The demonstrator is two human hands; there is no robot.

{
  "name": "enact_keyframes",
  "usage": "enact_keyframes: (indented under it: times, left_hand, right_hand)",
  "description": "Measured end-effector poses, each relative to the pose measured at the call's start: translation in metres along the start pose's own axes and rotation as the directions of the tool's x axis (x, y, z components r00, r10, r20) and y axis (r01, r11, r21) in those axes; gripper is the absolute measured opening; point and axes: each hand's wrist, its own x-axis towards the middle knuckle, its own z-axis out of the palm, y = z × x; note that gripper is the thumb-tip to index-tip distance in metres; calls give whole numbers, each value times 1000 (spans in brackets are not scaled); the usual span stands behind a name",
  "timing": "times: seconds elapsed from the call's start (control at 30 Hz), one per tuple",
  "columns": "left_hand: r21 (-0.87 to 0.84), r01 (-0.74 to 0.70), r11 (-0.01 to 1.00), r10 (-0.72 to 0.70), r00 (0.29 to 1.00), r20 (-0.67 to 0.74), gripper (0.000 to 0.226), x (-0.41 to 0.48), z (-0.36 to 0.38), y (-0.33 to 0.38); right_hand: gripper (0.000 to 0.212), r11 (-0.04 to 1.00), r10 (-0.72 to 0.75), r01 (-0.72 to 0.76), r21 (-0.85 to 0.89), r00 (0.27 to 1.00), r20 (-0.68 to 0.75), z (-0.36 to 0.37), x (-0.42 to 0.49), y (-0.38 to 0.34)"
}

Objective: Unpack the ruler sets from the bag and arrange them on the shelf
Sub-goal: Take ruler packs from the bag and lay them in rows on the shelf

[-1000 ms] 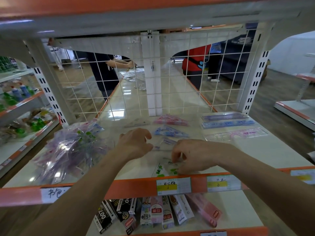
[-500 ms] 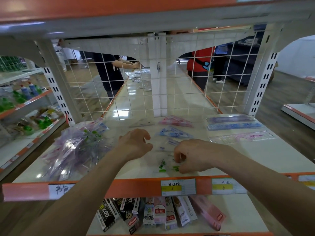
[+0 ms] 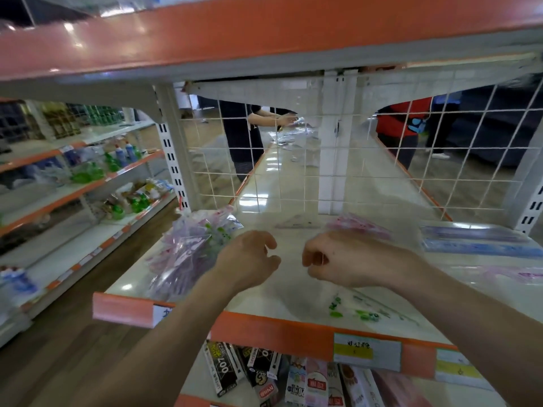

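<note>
The bag of ruler sets [image 3: 188, 254], clear plastic full of pink, purple and green packets, lies on the left of the white shelf [image 3: 293, 301]. My left hand [image 3: 249, 259] hovers beside it, fingers loosely curled and holding nothing. My right hand [image 3: 338, 257] is a fist just to its right and seems to pinch a blurred clear sleeve [image 3: 405, 239]. A green ruler set [image 3: 355, 312] lies by the front edge. A pink set [image 3: 358, 227], a clear triangle [image 3: 296, 223], blue and purple rulers [image 3: 476, 242] and a pink ruler [image 3: 517, 273] lie further back and right.
A wire grid [image 3: 293, 171] closes the shelf's back; people stand behind it. The upper shelf's orange edge [image 3: 264, 33] hangs overhead. Packaged goods [image 3: 264, 374] fill the shelf below. A side rack with bottles [image 3: 88, 171] stands to the left.
Both hands have lifted off the green set and moved left toward the bag. The green set now lies alone by the front edge. The view has swung left.
</note>
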Motion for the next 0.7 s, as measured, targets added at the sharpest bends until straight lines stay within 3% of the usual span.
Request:
enact_keyframes:
  times: [0.3, 0.53, 0.63, 0.7]
  left_hand:
    - [-2, 199, 980, -198, 972, -124, 27, -21, -32, -64]
    - [-16, 275, 961, -275, 949, -154, 19, -31, -41, -90]
    - [-15, 295, 955, -293, 941, -172, 21, -31, -40, -97]
    - [-23, 302, 953, -301, 937, -176, 22, -31, -39, -99]
  right_hand:
    - [24, 984, -52, 60, 167, 997, -52, 21, 73, -36]
    - [23, 954, -39, 65, 294, 995, -93, 38, 114, -56]
    - [19, 961, -22, 44, 275, 996, -82, 39, 124, -60]
    - [32, 987, -18, 27, 161, 998, -56, 40, 130, -60]
